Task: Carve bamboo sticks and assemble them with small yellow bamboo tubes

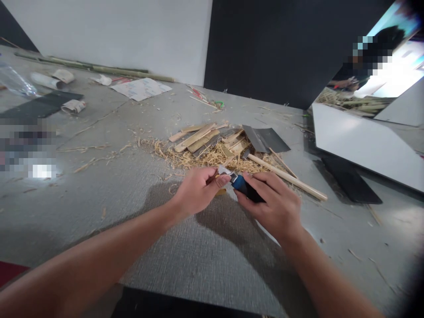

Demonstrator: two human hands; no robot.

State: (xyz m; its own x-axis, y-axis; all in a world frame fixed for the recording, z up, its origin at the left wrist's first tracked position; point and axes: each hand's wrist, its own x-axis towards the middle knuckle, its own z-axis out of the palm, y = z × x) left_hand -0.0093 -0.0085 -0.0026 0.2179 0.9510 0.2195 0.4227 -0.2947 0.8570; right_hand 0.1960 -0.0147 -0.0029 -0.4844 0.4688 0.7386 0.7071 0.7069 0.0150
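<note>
Two forearms (115, 247) (326, 269), one blue-black knife (247, 187)

The blade (224, 170) looks metal, its handle (247, 187) matt, the strips (200, 137) wooden.

one knife (247, 188), one bottle (16, 81), one shavings heap (212, 160)

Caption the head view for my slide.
Right hand grips a blue-and-black tool, left hand at its tip, near pale shavings.
</note>
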